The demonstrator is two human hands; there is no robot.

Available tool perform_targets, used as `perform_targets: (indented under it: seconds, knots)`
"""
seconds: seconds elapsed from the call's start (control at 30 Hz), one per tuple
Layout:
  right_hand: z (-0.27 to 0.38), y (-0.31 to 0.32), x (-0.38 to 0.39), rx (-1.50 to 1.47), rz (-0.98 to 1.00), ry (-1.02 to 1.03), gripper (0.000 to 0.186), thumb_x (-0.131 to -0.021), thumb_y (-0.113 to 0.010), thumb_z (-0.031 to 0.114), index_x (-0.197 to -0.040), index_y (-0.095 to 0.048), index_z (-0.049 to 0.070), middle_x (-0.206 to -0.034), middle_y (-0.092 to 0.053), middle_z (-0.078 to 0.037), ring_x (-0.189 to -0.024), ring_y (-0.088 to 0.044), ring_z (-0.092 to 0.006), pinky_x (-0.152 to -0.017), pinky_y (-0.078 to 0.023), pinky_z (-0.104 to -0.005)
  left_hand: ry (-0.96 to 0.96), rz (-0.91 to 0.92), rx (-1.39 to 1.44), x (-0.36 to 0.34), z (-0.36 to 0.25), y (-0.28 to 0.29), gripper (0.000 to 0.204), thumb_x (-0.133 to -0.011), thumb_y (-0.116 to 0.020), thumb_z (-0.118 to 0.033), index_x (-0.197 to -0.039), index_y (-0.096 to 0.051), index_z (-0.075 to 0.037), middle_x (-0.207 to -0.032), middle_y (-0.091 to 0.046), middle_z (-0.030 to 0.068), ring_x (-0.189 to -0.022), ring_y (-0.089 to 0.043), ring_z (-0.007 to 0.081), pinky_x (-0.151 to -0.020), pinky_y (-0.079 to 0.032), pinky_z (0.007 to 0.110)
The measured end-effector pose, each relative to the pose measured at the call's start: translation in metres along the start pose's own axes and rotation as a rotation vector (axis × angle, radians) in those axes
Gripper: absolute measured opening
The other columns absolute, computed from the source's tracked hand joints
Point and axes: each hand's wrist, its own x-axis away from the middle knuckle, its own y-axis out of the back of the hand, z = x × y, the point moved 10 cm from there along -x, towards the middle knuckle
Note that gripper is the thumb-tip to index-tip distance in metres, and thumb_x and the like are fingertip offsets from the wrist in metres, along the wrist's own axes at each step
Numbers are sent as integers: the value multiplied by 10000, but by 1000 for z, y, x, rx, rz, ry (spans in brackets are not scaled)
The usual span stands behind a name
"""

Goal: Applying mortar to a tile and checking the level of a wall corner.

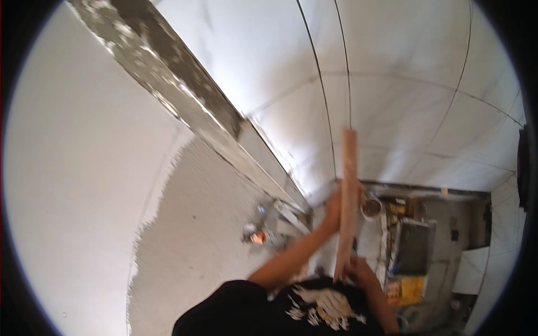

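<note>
A long, narrow reddish-tan strip [348, 193] stands nearly upright in front of my body; whether it is tile or board I cannot tell. My left hand [334, 211] is closed round it near the middle, with fingertips showing past its right edge. Lower down, my right hand [355, 269] is closed at the strip's bottom end, close to my black shirt. Part of each hand is hidden behind the strip. The strip's upper end overlaps the white tiled wall [392, 112] in the picture.
At left, a pale wall borders a grey mortar patch [190, 224]. A rough cement edge [168, 84] runs down toward the corner. Low on the right are a round bucket [371, 209], a dark panel [413, 249], yellow bags [413, 290] and a white tile piece [471, 271].
</note>
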Motion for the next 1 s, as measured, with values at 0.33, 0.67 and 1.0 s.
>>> perform_targets:
  seconds: [0.33,0.67,1.0]
  knots:
    - [-67,-11,57,89,-107,247,530,-1093,-441,441,-987,-706,-6,-877,-724,-105,-794,-684,-231,-768,-552,-391,1059,165,904,97,178,-48,775,-1015,-460,-585,-1477,-418,36,-1231,-644,184,-1007,-699,315,-921,-569,464]
    - [-229,106,87,1132,-306,-283,295,-925,-639,354,-947,-722,72,-989,-723,-174,-1048,-665,-387,-870,-476,-608,1187,55,589,95,310,-77,662,-1034,-369,-483,-1547,-408,-68,-1510,-488,225,-1265,-586,436,-1027,-503,609]
    - [-206,142,147,429,-255,-261,374,-959,-568,384,-920,-692,34,-886,-700,-250,-874,-687,-419,-786,-516,-536,1270,-158,581,60,450,-81,669,-1011,-388,-516,-1469,-492,-40,-1390,-589,216,-1195,-626,419,-1007,-525,577]
